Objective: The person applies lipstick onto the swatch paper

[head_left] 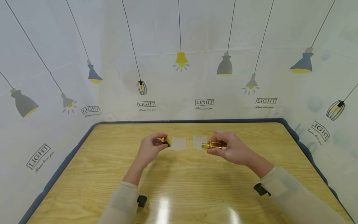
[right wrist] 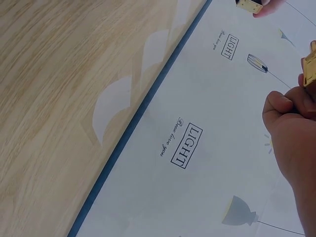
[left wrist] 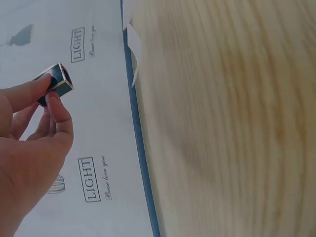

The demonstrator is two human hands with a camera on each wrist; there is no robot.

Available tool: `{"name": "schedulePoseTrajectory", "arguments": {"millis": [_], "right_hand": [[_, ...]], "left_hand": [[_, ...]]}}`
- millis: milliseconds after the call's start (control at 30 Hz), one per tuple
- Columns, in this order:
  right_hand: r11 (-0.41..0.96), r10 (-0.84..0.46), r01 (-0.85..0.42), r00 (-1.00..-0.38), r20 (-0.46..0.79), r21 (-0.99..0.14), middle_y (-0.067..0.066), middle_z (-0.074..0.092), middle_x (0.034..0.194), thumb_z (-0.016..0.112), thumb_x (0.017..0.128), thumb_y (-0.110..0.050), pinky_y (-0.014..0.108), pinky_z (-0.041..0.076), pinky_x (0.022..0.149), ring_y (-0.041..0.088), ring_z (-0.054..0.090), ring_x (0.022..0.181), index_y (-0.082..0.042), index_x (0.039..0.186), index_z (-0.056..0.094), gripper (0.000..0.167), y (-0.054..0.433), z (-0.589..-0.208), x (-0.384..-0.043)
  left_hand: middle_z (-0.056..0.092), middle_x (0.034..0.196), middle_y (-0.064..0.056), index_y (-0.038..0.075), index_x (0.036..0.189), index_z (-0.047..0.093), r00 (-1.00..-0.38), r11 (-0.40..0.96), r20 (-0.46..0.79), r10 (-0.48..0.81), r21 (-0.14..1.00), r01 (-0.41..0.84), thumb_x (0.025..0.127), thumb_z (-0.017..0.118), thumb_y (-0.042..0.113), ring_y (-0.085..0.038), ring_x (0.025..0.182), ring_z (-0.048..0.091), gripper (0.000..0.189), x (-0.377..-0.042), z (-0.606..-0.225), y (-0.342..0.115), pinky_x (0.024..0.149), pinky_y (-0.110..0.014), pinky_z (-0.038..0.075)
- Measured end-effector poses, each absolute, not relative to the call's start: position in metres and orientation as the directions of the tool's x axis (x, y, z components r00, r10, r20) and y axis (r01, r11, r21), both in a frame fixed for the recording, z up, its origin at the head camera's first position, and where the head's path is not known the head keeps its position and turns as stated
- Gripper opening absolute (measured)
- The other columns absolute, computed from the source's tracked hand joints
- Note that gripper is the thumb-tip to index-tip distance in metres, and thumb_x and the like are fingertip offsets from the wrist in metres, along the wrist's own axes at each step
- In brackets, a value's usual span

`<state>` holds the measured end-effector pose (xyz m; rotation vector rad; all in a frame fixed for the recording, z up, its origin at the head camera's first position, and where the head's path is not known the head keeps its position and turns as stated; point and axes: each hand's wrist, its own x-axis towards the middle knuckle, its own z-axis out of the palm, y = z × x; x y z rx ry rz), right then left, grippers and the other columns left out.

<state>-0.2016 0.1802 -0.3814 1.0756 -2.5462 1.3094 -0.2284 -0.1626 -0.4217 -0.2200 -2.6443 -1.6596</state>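
Note:
My left hand (head_left: 149, 149) pinches a small square lipstick cap (head_left: 166, 142), black with gold edges, between thumb and fingers. In the left wrist view the hollow end of the cap (left wrist: 62, 81) faces away from the fingers. Opposite it, my right hand (head_left: 234, 150) grips a gold lipstick tube (head_left: 211, 145) whose narrower end points left toward the cap. The two pieces are apart, held above the table. Part of the tube (right wrist: 310, 69) is cut off at the edge of the right wrist view, and my fingers hide its dark rear end.
Two whitish paper-like squares, a left square (head_left: 179, 144) and a right square (head_left: 197, 142), lie on the wooden table (head_left: 184, 180) by the hands. A dark blue edging (head_left: 179, 121) borders the table. Behind it hangs a white sheet (head_left: 167, 37) printed with lamps.

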Motion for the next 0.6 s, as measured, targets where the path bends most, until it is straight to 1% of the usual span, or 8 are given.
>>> {"name": "schedulePoseTrajectory", "arguments": {"millis": [167, 300, 367, 400, 600], "right_hand": [[0.374, -0.546, -0.622, -0.748, 0.378, -0.688, 0.002, 0.066, 0.089, 0.083, 0.092, -0.006, 0.024, 0.05, 0.058, 0.003, 0.051, 0.069, -0.01, 0.1, 0.076, 0.011, 0.179, -0.381, -0.201], [0.367, -0.547, -0.626, -0.743, 0.386, -0.688, 0.004, 0.069, 0.09, 0.082, 0.092, -0.005, 0.024, 0.051, 0.061, 0.002, 0.053, 0.069, -0.009, 0.1, 0.076, 0.011, 0.179, -0.381, -0.2], [0.366, -0.548, -0.627, -0.742, 0.386, -0.688, 0.004, 0.069, 0.09, 0.082, 0.093, -0.006, 0.024, 0.052, 0.062, 0.002, 0.053, 0.069, -0.009, 0.1, 0.076, 0.01, 0.179, -0.381, -0.199], [0.372, -0.548, -0.628, -0.743, 0.384, -0.684, 0.003, 0.069, 0.09, 0.082, 0.093, -0.006, 0.023, 0.053, 0.067, 0.002, 0.053, 0.069, -0.009, 0.1, 0.076, 0.01, 0.179, -0.381, -0.199], [0.373, -0.546, -0.61, -0.753, 0.366, -0.699, 0.003, 0.067, 0.089, 0.082, 0.093, -0.006, 0.022, 0.052, 0.064, 0.003, 0.051, 0.07, -0.009, 0.101, 0.076, 0.01, 0.179, -0.381, -0.199]], "left_hand": [[0.071, 0.132, -0.02, 0.006, 0.136, 0.072, -0.996, 0.478, 0.071, 0.06, 0.874, 0.092, 0.097, 0.075, 0.0, -0.029, 0.109, 0.07, 0.04, -0.235, -0.425, -0.174, 0.083, -0.03, 0.062], [0.069, 0.136, -0.021, 0.003, 0.135, 0.071, -0.997, 0.521, 0.058, 0.046, 0.851, 0.074, 0.097, 0.074, -0.002, -0.032, 0.112, 0.07, 0.039, -0.239, -0.428, -0.18, 0.087, -0.034, 0.063], [0.068, 0.137, -0.022, 0.002, 0.135, 0.071, -0.997, 0.545, 0.053, 0.051, 0.835, 0.072, 0.097, 0.073, -0.002, -0.033, 0.113, 0.07, 0.039, -0.24, -0.43, -0.182, 0.087, -0.035, 0.063], [0.068, 0.138, -0.022, 0.001, 0.135, 0.071, -0.997, 0.555, 0.049, 0.055, 0.829, 0.071, 0.097, 0.073, -0.002, -0.034, 0.113, 0.07, 0.039, -0.241, -0.431, -0.183, 0.088, -0.036, 0.063], [0.068, 0.138, -0.024, -0.001, 0.138, 0.069, -0.995, 0.621, 0.03, 0.091, 0.78, 0.081, 0.098, 0.07, -0.003, -0.034, 0.11, 0.07, 0.039, -0.245, -0.439, -0.19, 0.084, -0.038, 0.062]]}}
